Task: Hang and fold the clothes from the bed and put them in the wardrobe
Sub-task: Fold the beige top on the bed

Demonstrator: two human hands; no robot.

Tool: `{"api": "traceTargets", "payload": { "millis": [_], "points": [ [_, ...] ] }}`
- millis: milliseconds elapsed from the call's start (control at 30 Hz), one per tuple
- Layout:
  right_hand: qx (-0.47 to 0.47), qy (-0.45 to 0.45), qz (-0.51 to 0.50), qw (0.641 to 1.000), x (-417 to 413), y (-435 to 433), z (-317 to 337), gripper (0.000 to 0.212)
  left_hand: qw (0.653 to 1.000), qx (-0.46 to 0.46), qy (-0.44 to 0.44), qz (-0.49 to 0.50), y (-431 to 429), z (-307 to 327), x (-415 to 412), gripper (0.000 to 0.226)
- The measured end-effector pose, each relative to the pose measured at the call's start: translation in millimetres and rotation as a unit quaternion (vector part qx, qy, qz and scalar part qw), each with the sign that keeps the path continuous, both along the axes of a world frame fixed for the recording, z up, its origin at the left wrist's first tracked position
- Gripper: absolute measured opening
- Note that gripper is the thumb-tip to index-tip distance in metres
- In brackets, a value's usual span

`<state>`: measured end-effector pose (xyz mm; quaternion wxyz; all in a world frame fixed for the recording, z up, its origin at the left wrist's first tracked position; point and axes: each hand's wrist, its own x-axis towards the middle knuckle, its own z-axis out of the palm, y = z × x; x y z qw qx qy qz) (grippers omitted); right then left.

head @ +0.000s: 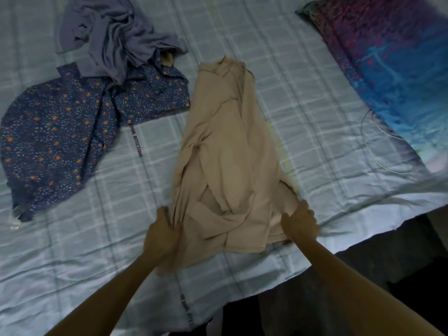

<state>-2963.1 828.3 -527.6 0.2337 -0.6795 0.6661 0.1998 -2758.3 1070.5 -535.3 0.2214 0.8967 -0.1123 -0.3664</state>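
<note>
Beige garment [228,151]: left hand [161,235] and right hand [300,220] fists clench its near corners.

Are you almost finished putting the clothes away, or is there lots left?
Lots left. Nothing here looks folded or hung yet, and no wardrobe is in view. Right now the left hand and right hand grip the near end of the tan garment, stretched along the bed. The blue floral shirt and the crumpled grey garment lie untouched.
</note>
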Motion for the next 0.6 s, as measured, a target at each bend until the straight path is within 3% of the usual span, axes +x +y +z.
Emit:
{"api": "traceTargets", "payload": {
  "millis": [67,167,233,267,333,400,433,467,533,600],
  "points": [
    [-0.009,-0.059,-0.030,0.998,-1,0,10,0.047,0.999,-0.026,0.000,-0.028,-1,3,-6,0.018],
    [-0.154,-0.191,-0.112,0.963,9,7,32,0.032,0.996,-0.035,-0.006,-0.084,-4,11,-15,0.012],
    [-0.209,-0.249,-0.063,0.944,21,27,46,0.029,0.996,-0.030,-0.019,-0.083,-2,15,-18,0.011],
    [-0.182,-0.265,0.005,0.947,27,42,49,0.029,0.997,-0.031,-0.026,-0.069,1,17,-19,0.010],
    [-0.003,-0.267,0.174,0.948,40,73,44,0.031,0.998,-0.028,-0.037,-0.032,9,19,-18,0.010],
    [0.182,-0.249,0.320,0.896,46,99,41,0.030,0.999,-0.016,-0.041,-0.024,19,17,-14,0.010],
    [0.226,-0.241,0.359,0.873,46,107,39,0.030,0.999,-0.010,-0.036,-0.032,25,15,-12,0.012],
    [0.251,-0.241,0.363,0.864,46,112,40,0.032,0.999,-0.007,-0.027,-0.045,31,13,-10,0.013],
    [0.231,-0.264,0.318,0.881,41,112,38,0.036,0.997,-0.004,-0.016,-0.070,42,10,-8,0.016],
    [0.111,-0.259,0.285,0.916,34,104,30,0.029,0.997,-0.003,-0.026,-0.074,50,7,-8,0.015]
  ]
}}
